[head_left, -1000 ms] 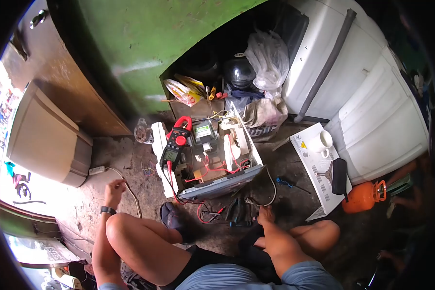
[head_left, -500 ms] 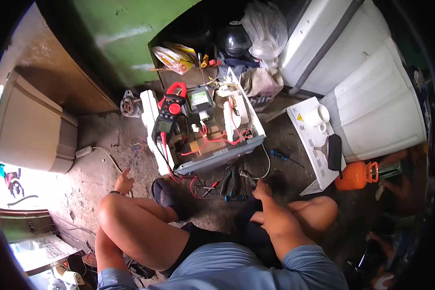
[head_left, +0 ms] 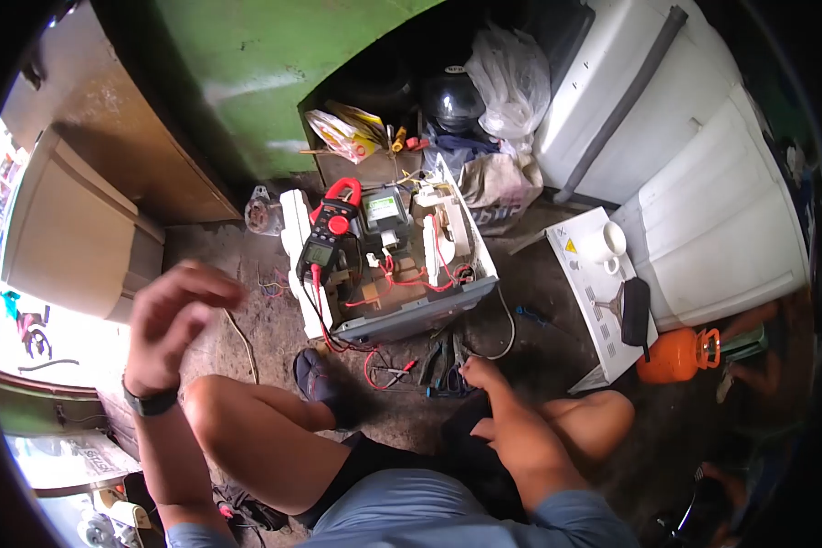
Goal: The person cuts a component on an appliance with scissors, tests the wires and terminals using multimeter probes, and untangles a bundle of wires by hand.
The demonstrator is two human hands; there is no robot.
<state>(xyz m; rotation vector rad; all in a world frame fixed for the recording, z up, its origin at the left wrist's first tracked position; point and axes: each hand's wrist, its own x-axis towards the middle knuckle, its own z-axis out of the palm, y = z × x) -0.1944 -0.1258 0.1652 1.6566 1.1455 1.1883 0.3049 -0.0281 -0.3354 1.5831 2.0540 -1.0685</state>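
Note:
My left hand (head_left: 178,320) is raised above my left knee, fingers curved and apart, with nothing in it. My right hand (head_left: 481,373) is low by the pliers (head_left: 446,365), fingers closed near the end of a grey cable (head_left: 507,340); what it holds, if anything, is too small to tell. In front of me an opened appliance (head_left: 420,310) shows red wires and a transformer (head_left: 384,212). A red and black clamp meter (head_left: 327,233) rests on its left side. Test leads (head_left: 388,373) run from the meter down to the floor.
At right a white panel (head_left: 603,310) carries a white mug (head_left: 603,245) and a black case (head_left: 636,315). Beside it is an orange gas canister (head_left: 671,356). A blue screwdriver (head_left: 532,316) lies on the floor. A grey and beige cabinet (head_left: 78,228) stands at left.
My left hand has risen from near the floor toward the camera. My right hand has stayed low, shifting slightly toward the pliers. The view has tilted.

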